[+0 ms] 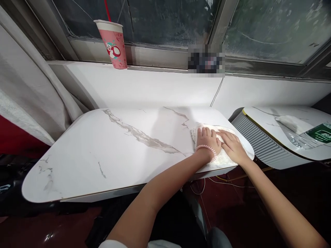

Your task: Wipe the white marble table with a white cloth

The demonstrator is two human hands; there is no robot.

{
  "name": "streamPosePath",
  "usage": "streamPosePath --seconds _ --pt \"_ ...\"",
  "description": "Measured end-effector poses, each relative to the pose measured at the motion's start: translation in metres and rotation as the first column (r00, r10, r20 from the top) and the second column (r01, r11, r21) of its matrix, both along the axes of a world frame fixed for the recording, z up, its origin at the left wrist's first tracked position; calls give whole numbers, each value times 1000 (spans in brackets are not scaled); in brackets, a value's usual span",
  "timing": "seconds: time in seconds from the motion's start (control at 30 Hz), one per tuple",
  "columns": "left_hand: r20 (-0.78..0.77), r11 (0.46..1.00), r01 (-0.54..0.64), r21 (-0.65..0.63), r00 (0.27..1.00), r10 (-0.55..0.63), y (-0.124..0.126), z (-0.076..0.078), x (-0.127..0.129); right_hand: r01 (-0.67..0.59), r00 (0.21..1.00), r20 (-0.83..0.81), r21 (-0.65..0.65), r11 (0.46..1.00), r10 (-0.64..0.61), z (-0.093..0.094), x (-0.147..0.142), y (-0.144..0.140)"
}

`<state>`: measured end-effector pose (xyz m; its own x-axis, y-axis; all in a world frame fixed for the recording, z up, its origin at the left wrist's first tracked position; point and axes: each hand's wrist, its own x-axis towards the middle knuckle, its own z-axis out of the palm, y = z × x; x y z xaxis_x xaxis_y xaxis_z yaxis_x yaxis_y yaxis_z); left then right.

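— So, both hands first: what are they doing?

— Both lie flat, fingers stretched out and close together, palms down on one white cloth [219,144] at the right of centre in the frame. The left hand [208,139] sits on the cloth's left part, the right hand [232,144] just beside it, the two nearly touching. Neither is curled around anything; they press rather than grasp, which I judge keeps the cloth spread against the surface.

— Where exactly is that cloth?

— On the right end of the marble-patterned table [116,148], close to its rounded corner and near edge. It looks bunched a little under the palms.

— Anything on the wrists?

— One pink bead bracelet [205,148] on the left wrist. None shows on the right.

— And further out?

— One pink paper cup [113,43] stands upright on the window sill [160,63] in the upper left of the frame, well apart from the hands, probably parked there to be out of the way. A second small table [284,120] at the right edge, apart from the first, carries what looks like one clear plastic wrapper with a green label [320,132]; I cannot tell what it holds.

— Counts, then?

— Two hands, one cloth, one bracelet, one cup, two tables. A pale curtain [26,93] hangs at the left edge.
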<state>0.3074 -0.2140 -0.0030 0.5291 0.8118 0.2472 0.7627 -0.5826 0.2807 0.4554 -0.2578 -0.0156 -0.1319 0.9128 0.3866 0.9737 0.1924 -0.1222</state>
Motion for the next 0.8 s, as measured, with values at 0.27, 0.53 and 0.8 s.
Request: streamPosePath --seconds 0.27,0.53,0.8 --pt "-26 1000 15 -19 1000 -16 9 -1 -46 4 1000 11 27 1000 -4 0 -53 6" --pt "-38 999 -25 -31 999 24 55 3 -87 -26 999 -34 16 1000 27 1 -96 52" --pt "-29 998 -64 -9 998 64 122 5 -93 15 997 -82 18 1000 -14 -1 -106 125"
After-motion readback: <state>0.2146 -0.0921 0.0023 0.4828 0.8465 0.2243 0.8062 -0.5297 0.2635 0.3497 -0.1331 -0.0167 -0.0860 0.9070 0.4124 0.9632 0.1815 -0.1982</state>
